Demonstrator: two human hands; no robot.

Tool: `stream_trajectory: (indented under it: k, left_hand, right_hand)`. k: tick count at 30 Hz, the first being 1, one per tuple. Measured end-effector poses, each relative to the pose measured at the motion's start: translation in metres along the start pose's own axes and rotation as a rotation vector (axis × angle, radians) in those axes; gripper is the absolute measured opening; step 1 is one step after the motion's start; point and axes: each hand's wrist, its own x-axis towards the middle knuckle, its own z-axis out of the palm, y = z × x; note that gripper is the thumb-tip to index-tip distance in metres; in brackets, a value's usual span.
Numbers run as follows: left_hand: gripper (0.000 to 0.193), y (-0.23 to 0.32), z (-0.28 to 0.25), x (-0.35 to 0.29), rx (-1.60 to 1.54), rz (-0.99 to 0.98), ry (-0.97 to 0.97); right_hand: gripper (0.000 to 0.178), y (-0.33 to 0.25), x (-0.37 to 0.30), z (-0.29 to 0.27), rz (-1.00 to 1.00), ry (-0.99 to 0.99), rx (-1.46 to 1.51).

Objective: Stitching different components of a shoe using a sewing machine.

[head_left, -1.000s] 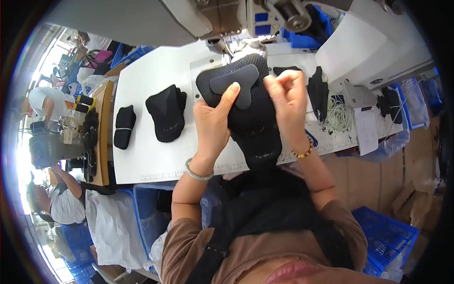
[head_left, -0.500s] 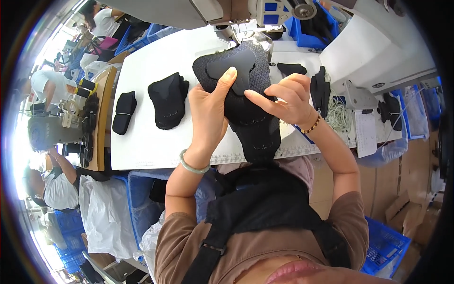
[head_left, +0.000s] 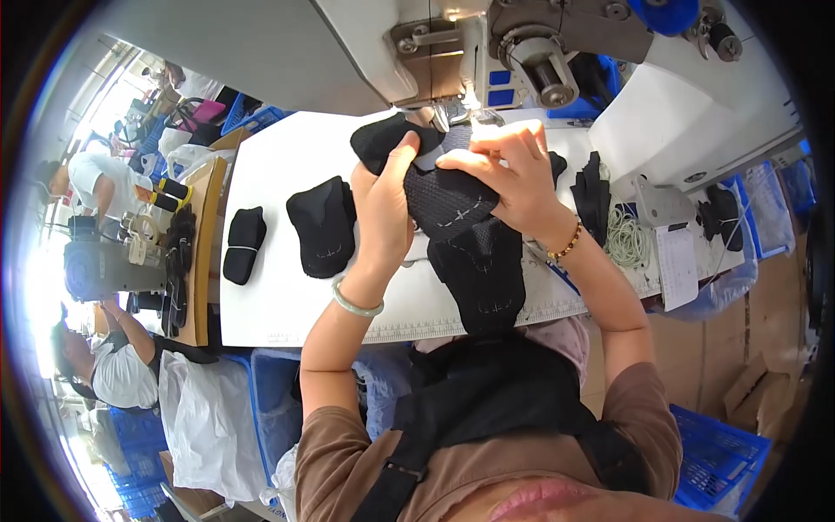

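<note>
At the sewing machine point(head_left: 435, 52), both my hands hold a black mesh fabric piece point(head_left: 448, 202) just below the needle area. My left hand point(head_left: 381, 209) pinches its left side, with the thumb on top and the fingers underneath. My right hand point(head_left: 522, 178) grips the right side with curled fingers. The piece is bent up between the hands, and a smooth grey patch shows partly in the fold. White stitch marks run across its near end. Under it lies another black padded piece point(head_left: 477, 278), reaching to the table's front edge and my apron.
Left on the white table point(head_left: 270, 317) lie a small stack of black pieces point(head_left: 322, 228) and a tied black bundle point(head_left: 244, 245). To the right are black strips point(head_left: 591, 196), a heap of pale cord point(head_left: 626, 237) and a paper card point(head_left: 678, 267). People work at far left.
The mesh piece lay spread with its grey patch facing up; now it is folded up between my hands. My right fingers have closed onto it. The machine head appears larger in view.
</note>
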Motion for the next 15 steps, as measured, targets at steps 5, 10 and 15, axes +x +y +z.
stream_trajectory:
  k: [5, 10, 15]
  left_hand:
    - [0.008, -0.007, 0.005, 0.012, 0.083, 0.055, -0.013]
    - [0.007, -0.011, 0.006, 0.013, 0.104, 0.075, -0.006]
    - [0.012, -0.012, 0.002, 0.013, 0.130, 0.077, -0.027]
  right_hand:
    - [0.034, 0.010, -0.001, -0.004, 0.083, -0.016, 0.180]
    - [0.042, 0.009, -0.005, 0.002, 0.235, 0.032, 0.381]
    - [0.042, 0.009, -0.005, 0.001, 0.236, 0.038, 0.390]
